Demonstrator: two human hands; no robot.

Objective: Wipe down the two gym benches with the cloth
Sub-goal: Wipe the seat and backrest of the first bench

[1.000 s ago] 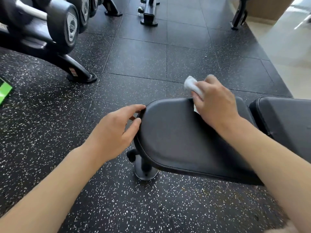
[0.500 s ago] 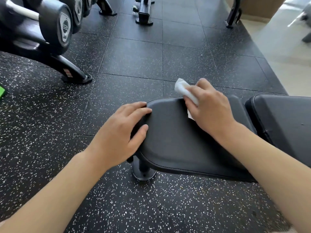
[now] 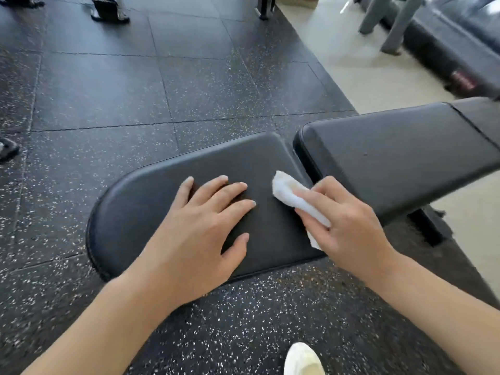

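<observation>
A person leans over a black padded vinyl gym bench seat with a rounded end (image 3: pixel 151 212), both bare arms reaching down from the bottom of the view. The left hand (image 3: pixel 200 236) lies flat on the seat pad, fingers straight and spread, thumb out to the side, holding nothing. Just to its right, the right hand (image 3: pixel 343 226) grips a crumpled white cloth (image 3: pixel 290 194), fingers curled over it and pressing it onto the pad near the seat's far right corner; one end of the cloth sticks out beyond the fingertips, and a smaller scrap shows below the palm.

Beyond the right hand, a long black padded backrest (image 3: pixel 400 155) rises at a tilt, its lower end just beside the seat pad with a narrow gap between them. Under the backrest, to the right of the right wrist, a black metal frame leg (image 3: pixel 424 226) meets the ground.

Below both hands spreads a black rubber tile floor flecked with white (image 3: pixel 108 104). Near the right forearm, at the bottom edge, a white shoe toe (image 3: pixel 303 358) stands on the tiles. Far past the right hand, a pale smooth floor (image 3: pixel 359 82) carries blurred grey and black gym equipment (image 3: pixel 443 41). Beyond the left hand, dark equipment feet (image 3: pixel 108 10) sit at the top edge.
</observation>
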